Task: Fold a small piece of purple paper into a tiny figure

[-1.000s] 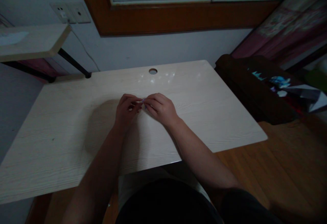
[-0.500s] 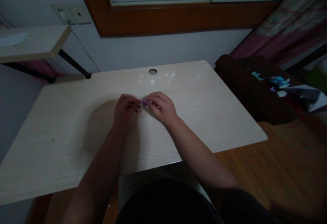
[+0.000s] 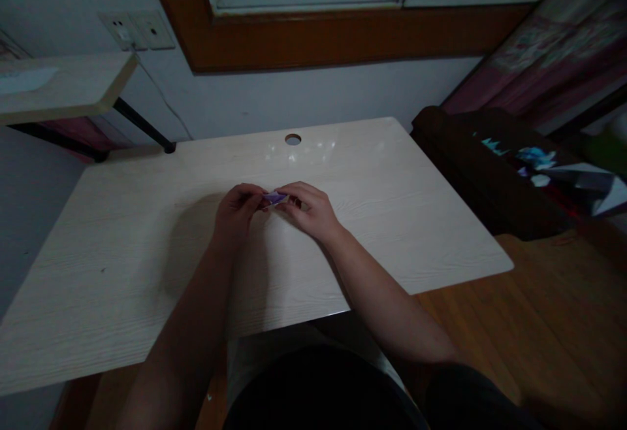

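A small folded piece of purple paper with pale edges is held between both hands, just over the middle of the light wood-grain table. My left hand is closed, its thumb and fingers pinching the paper's left end. On the other side, my right hand pinches the right end between thumb and fingers. The paper's middle shows in the gap between the fingertips; the fingers cover both its ends.
A round cable hole lies near the table's back edge. At the back left stands a raised shelf on black legs. Right of the table, a dark brown seat bears crumpled blue paper and a grey-white folded sheet.
The hands have turned the purple paper slightly, and more of its surface now shows between the fingertips. My left hand has shifted a little to the left.
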A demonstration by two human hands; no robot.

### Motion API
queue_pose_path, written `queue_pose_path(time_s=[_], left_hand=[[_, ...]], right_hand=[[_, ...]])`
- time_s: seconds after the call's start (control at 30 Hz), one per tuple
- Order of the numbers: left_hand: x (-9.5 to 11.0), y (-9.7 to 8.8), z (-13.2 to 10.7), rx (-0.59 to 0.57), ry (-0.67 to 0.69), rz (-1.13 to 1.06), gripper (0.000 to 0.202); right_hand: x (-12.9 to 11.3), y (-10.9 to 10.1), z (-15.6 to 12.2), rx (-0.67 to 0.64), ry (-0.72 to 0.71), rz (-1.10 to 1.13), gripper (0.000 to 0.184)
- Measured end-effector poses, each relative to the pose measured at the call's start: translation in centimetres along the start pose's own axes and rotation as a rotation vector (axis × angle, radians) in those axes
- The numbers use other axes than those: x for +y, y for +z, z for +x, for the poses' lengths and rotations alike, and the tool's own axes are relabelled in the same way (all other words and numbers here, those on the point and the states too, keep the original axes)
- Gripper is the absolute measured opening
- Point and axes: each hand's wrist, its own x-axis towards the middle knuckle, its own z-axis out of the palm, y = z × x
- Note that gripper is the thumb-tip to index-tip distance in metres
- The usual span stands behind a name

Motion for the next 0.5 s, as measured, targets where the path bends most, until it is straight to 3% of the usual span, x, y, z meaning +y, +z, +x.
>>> queue_pose_path(time_s=[0.13,0.27,0.37,0.5], left_hand=[[-0.2,-0.1,-0.2,-0.017,0.016,0.029,0.015],[0.0,-0.3,-0.4,-0.005,0.068,0.148,0.021],[0.6,-0.5,-0.4,-0.058,0.137,0.351,0.02],[1.0,-0.7,-0.2,-0.149,0.325,0.604,0.013]], right_hand=[[0.2,0.0,-0.1,0.052,-0.043,-0.036,0.016],[0.4,-0.2,-0.2,0.009,-0.058,-0.114,0.018],[0.5,-0.3,-0.2,-0.047,-0.09,-0.177,0.02],[0.5,-0.5,-0.2,-0.082,-0.13,-0.249,0.021]])
